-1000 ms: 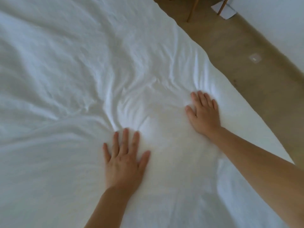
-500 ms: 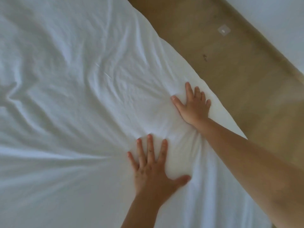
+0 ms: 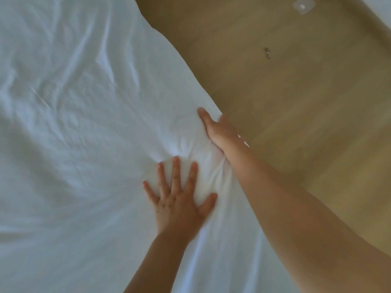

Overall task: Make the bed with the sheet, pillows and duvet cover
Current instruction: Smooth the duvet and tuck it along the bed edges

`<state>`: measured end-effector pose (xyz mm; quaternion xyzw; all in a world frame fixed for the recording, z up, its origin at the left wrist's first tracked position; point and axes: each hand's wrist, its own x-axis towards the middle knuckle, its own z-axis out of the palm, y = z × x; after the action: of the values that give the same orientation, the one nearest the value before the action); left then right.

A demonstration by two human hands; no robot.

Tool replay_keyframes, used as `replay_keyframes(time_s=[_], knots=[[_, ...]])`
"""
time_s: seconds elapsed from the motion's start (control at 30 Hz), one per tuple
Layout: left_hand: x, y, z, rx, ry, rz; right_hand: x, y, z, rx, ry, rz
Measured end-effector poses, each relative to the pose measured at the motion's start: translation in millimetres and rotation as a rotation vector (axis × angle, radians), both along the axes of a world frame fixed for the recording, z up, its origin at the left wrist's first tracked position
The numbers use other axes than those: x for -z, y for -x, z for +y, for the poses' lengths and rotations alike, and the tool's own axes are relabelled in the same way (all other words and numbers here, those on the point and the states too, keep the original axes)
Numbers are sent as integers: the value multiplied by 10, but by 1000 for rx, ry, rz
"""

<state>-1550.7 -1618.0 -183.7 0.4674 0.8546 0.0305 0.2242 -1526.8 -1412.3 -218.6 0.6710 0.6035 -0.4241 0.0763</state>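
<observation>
Nearest the camera, the left hand [image 3: 179, 205] lay flat on the white sheet [image 3: 84, 123], fingers straight and spread, grasping nothing, its palm pressing a soft rounded bulge of cloth. Just beyond it, the right hand [image 3: 218, 130] sat at the very edge of the bed. The thumb lay straight along the top and the other fingers went over the side out of sight, so it could not be told whether they clasped the hem or only pushed it down. Tight gathers fanned out between the two hands and by the right wrist. These suggested thin, limp fabric that would give no resistance and would bunch wherever it was pushed. It would probably weigh little, slide readily over the padding beneath, and crease again unless kept under tension. The best hold looked to be the hem along that right edge, pinched between thumb and fingers while the flat palm anchored the cloth further in. Farther off, the sheet covered the bed surface up and to the left, crossed by long shallow wrinkles not yet smoothed. No pillows showed in this view. Beyond the edge lay a tan floor [image 3: 296, 115] with a small dark mark [image 3: 267, 53], and at the top a pale square patch [image 3: 303, 5].
</observation>
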Motion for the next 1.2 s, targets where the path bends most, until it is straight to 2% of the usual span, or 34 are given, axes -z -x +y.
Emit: replay_keyframes(time_s=[0.07, 0.13, 0.2, 0.27, 0.33, 0.5, 0.6, 0.77, 0.83, 0.93, 1.0, 1.2], knots=[[-27, -39, 90, 24, -31, -1, 59, -142, 17, 18, 22, 102], [-65, -68, 150, 41, -83, -5, 71, -248, -1, -131, -114, 140], [-74, -106, 190, 63, -233, 40, -25, -372, 110, -215, -291, 163], [-69, -184, 213, 74, -382, 80, -103, -544, 368, -82, -365, 245], [-67, -330, 320, 110, -434, 69, -53, -657, 545, 75, -315, 317], [-55, -727, 494, 299, -137, 70, 520, -517, 252, 205, -21, 347], [-26, -732, 478, 332, -34, 80, 704, -649, 146, 70, 167, 275], [-59, -760, 520, 336, 23, 91, 447, -1464, -145, -78, 401, 263], [-43, -801, 509, 327, 43, 91, 387, -1828, -331, -124, 370, 255], [-19, -888, 506, 329, 32, 146, 384, -2201, -335, -95, -29, 133], [16, -963, 542, 357, 43, 175, 453, -2286, -231, -76, -172, 64], [-6, -1508, 337, 422, 164, 140, 655, -2100, -587, -8, 12, 222]])
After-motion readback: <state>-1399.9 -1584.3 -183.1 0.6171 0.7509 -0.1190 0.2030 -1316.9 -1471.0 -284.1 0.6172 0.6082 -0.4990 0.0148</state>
